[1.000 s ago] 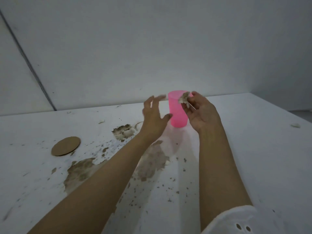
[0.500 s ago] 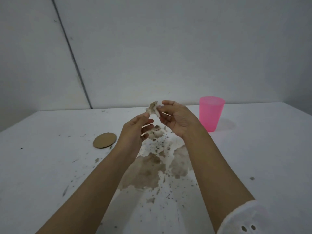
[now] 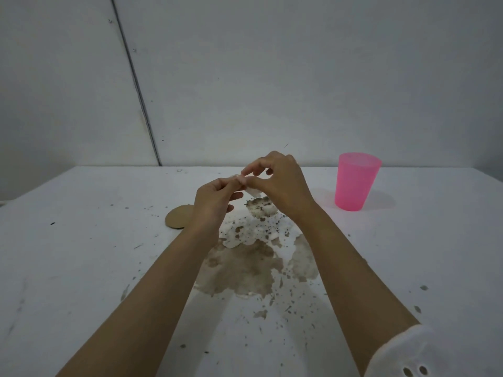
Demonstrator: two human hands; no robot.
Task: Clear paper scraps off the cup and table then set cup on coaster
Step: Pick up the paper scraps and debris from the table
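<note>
A pink plastic cup (image 3: 356, 182) stands upright on the white table (image 3: 81, 240) at the right, apart from both hands. A round brown coaster (image 3: 178, 220) lies flat at the left, partly hidden behind my left wrist. My left hand (image 3: 215, 198) and my right hand (image 3: 277, 183) meet above the table's middle. Both pinch a small pale paper scrap (image 3: 251, 191) between their fingertips. Most of the scrap is hidden by the fingers.
Brown worn patches (image 3: 245, 268) and several small dark flecks (image 3: 272, 229) spread over the table below and in front of my hands. A grey wall runs along the table's far edge. My right sleeve (image 3: 424, 355) is white.
My right hand brought the scrap away from the cup to the left. My left hand came up and now pinches the scrap too. The camera view swung left, putting the cup further right.
</note>
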